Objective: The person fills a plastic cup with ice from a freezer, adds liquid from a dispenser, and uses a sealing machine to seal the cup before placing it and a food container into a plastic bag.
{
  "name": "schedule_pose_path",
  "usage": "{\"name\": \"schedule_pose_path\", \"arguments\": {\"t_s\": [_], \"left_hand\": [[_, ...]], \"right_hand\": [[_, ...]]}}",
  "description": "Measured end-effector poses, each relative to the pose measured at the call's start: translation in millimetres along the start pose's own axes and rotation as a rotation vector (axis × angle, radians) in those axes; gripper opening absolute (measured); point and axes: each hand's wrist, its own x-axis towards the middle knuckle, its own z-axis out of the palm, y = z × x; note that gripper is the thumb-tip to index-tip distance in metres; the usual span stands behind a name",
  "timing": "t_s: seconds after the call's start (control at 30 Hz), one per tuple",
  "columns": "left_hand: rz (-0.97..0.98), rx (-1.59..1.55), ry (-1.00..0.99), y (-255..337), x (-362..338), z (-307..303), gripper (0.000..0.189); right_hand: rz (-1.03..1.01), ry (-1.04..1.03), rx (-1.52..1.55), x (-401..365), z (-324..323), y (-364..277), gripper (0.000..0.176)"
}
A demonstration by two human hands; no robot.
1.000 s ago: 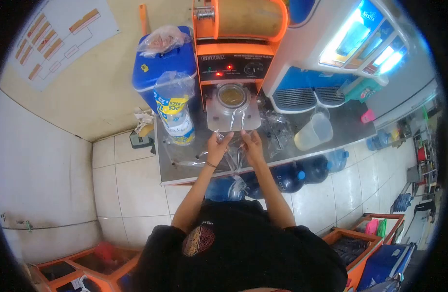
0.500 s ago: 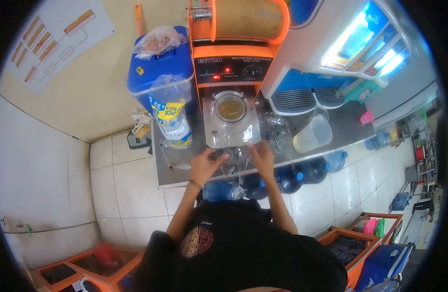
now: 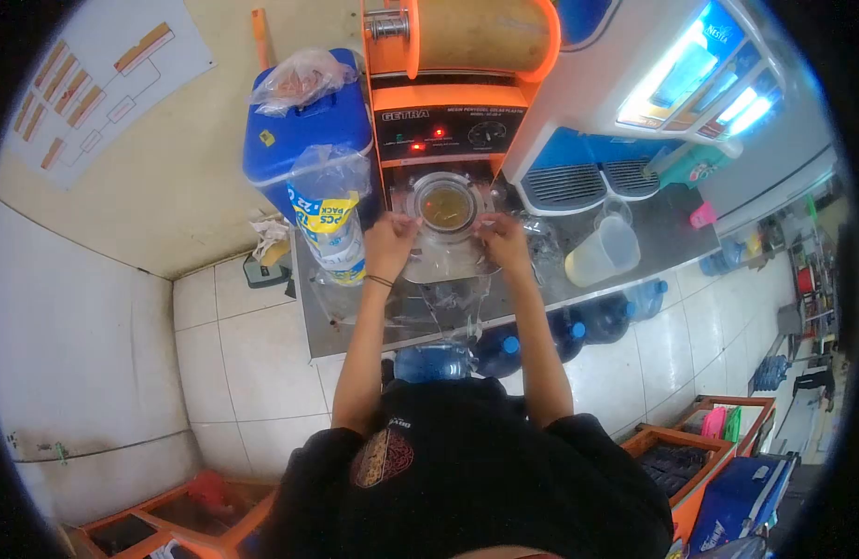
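Note:
On a metal tray (image 3: pixel 439 268) of the orange cup sealing machine (image 3: pixel 453 96) sits a round plastic cup (image 3: pixel 445 207) with yellowish liquid, seen from above. Clear sealing film (image 3: pixel 455 296) stretches over the tray and trails down its front. My left hand (image 3: pixel 389 247) is at the left of the cup, its fingertips pinched on what looks like the film's edge. At the cup's right side my right hand (image 3: pixel 504 242) pinches the opposite edge in the same way. The thin film is hard to make out between the fingers.
Left of the machine stand a sleeve of plastic cups (image 3: pixel 336 233) and a blue cooler box (image 3: pixel 303 130) with a bag on top. A plastic pitcher (image 3: pixel 604 252) and a drink dispenser (image 3: pixel 578 172) are on the right. Water jugs (image 3: pixel 564 331) line the floor below the counter.
Both hands have moved forward from the tray's front edge to either side of the cup. Their fingers have closed into pinches. The cup stays in the machine.

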Motion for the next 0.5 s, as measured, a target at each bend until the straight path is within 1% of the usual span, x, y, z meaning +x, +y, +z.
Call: {"name": "schedule_pose_path", "arguments": {"t_s": [0.03, 0.07, 0.1, 0.13, 0.17, 0.2, 0.23, 0.27, 0.3, 0.37, 0.43, 0.5], "left_hand": [[-0.075, -0.111, -0.042, 2, -1, 0, 0.035], [-0.149, -0.222, -0.082, 1, 0, 0, 0.033], [-0.148, -0.221, -0.080, 0, 2, 0, 0.033], [-0.110, -0.301, -0.111, -4, 6, 3, 0.032], [-0.074, -0.380, -0.143, -8, 10, 6, 0.032], [-0.072, -0.381, -0.143, -11, 16, 9, 0.032], [-0.095, -0.409, -0.195, -9, 22, 9, 0.032], [-0.116, -0.437, -0.248, -7, 25, 8, 0.033], [-0.111, -0.437, -0.249, -6, 25, 7, 0.033], [-0.196, -0.506, -0.364, 6, 24, -1, 0.030], [-0.209, -0.528, -0.382, 9, 23, -4, 0.029], [-0.225, -0.549, -0.397, 9, 20, -5, 0.027]], "right_hand": [[0.001, 0.000, 0.000, -4, 2, -7, 0.020], [0.092, 0.024, 0.090, -10, 6, -20, 0.021], [0.183, 0.048, 0.179, -13, 9, -29, 0.022], [0.180, 0.047, 0.181, -12, 8, -29, 0.022], [0.182, 0.010, 0.168, -9, 6, -29, 0.026], [0.185, -0.027, 0.155, -6, 4, -29, 0.030], [0.183, -0.027, 0.155, -1, 4, -28, 0.030], [0.175, -0.029, 0.143, 6, 5, -28, 0.034], [0.166, -0.031, 0.131, 12, 4, -27, 0.037], [0.171, -0.052, 0.109, 15, 2, -31, 0.039], [0.179, -0.074, 0.085, 18, 0, -32, 0.041], [0.209, -0.098, 0.121, 20, 0, -30, 0.036]]}}
